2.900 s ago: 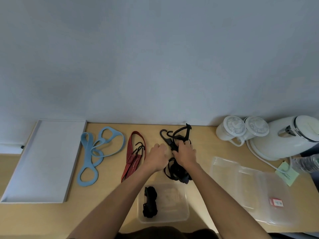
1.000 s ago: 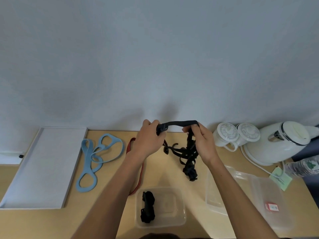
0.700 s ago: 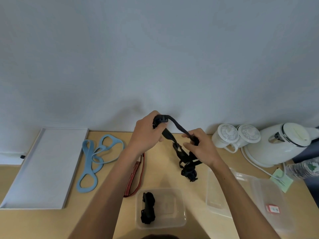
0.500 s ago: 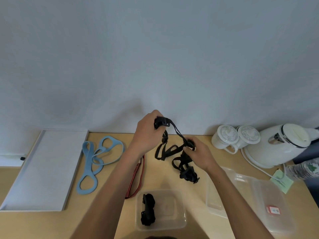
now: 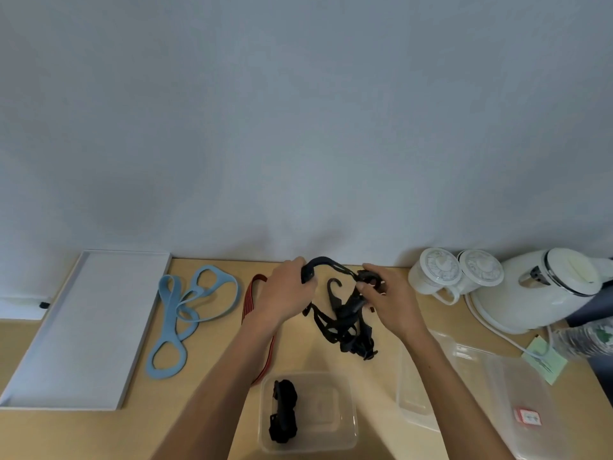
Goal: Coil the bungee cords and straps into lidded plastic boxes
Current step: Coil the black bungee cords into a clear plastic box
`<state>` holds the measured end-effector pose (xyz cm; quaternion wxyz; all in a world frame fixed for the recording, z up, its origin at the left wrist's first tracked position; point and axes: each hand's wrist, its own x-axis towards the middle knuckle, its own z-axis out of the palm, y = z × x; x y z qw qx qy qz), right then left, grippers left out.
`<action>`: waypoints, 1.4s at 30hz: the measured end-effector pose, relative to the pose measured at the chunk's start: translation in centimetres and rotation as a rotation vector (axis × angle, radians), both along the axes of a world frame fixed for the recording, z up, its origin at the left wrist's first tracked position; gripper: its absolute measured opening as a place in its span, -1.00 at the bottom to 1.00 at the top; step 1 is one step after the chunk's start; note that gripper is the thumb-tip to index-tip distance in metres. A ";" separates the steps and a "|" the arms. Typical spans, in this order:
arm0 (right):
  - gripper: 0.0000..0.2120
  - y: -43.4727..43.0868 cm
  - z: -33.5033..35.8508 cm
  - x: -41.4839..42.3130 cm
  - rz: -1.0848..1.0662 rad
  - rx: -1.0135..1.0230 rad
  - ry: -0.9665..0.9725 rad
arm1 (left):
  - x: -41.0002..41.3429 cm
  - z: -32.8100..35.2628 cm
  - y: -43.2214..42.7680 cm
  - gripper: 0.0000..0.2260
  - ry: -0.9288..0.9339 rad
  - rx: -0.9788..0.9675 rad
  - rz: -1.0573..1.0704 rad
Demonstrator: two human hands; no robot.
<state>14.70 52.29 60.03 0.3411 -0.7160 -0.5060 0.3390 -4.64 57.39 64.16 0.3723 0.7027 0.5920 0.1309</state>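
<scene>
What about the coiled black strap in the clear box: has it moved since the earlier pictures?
No. The coiled black strap lies by the left wall of the clear box, as before.

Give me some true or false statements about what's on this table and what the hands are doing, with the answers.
1. Both the left hand and the right hand grip the black strap above the table. True.
2. The clear box nearest the person is empty. False: a coiled black bundle lies in it.
3. The blue band lies inside the white tray. False: it lies on the table beside the tray.
4. The red striped cord lies on the table, left of the black strap. True.
</scene>
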 end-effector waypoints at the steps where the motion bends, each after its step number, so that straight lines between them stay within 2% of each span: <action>1: -0.66 0.0 0.2 0.2 -0.037 0.019 -0.004 | -0.1 -0.1 0.0 -0.80 0.010 -0.013 -0.004; 4: -0.71 0.1 0.6 1.3 -0.122 0.057 0.059 | -0.6 -0.4 0.2 -0.87 0.036 -0.045 -0.001; 8: -0.79 0.4 0.9 2.5 -0.300 0.109 0.099 | -1.7 -0.7 0.9 -0.85 0.063 -0.058 0.046; 11: -0.79 1.0 1.0 3.1 -0.452 0.142 -0.049 | -2.3 -0.7 1.2 -0.81 0.044 -0.074 0.072; 13: -0.81 1.5 0.6 3.2 -0.464 0.125 -0.135 | -2.2 -0.3 1.2 -0.79 0.001 -0.085 0.090; 15: -0.83 1.9 -0.6 2.9 -0.378 0.073 -0.151 | -1.9 0.3 1.1 -0.80 -0.032 -0.090 0.067; 19: -0.80 1.9 -2.3 1.9 -0.217 -0.101 -0.227 | -1.2 1.6 0.9 -0.96 -0.051 -0.136 -0.071; 21: -0.71 1.8 -2.0 1.4 -0.157 -0.185 -0.257 | -1.1 2.0 0.8 -0.87 -0.062 -0.183 -0.129; 23: -0.63 1.7 -0.5 0.7 -0.072 -0.159 -0.325 | -1.2 2.1 0.8 -0.81 -0.052 -0.193 -0.176; 24: -0.58 1.7 0.6 0.3 -0.010 -0.101 -0.297 | -1.2 2.2 0.8 -0.79 -0.051 -0.192 -0.198; 26: -0.46 1.5 3.7 -0.9 0.191 -0.027 -0.078 | -1.3 2.4 0.7 -0.74 -0.055 -0.178 -0.254; 28: -0.30 1.4 6.2 -2.5 0.435 -0.073 0.108 | -1.2 2.8 0.7 -0.69 -0.070 -0.131 -0.312; 30: -0.25 1.7 6.6 -3.8 0.541 -0.122 0.136 | -1.2 3.3 0.7 -0.65 -0.122 -0.076 -0.326; 32: -0.38 2.3 6.5 -4.8 0.478 -0.112 0.117 | -1.6 3.9 0.9 -0.65 -0.164 -0.029 -0.277; 35: -0.75 2.6 6.3 -5.5 0.380 -0.081 0.097 | -2.9 4.8 1.2 -0.68 -0.079 0.055 -0.184; 38: -0.76 2.6 6.4 -6.2 0.368 -0.053 0.138 | -4.1 5.3 1.6 -0.71 0.000 0.093 -0.178; 42: -0.79 2.7 7.0 -7.1 0.444 -0.078 0.018 | -4.7 5.7 1.3 -0.80 0.041 0.047 -0.198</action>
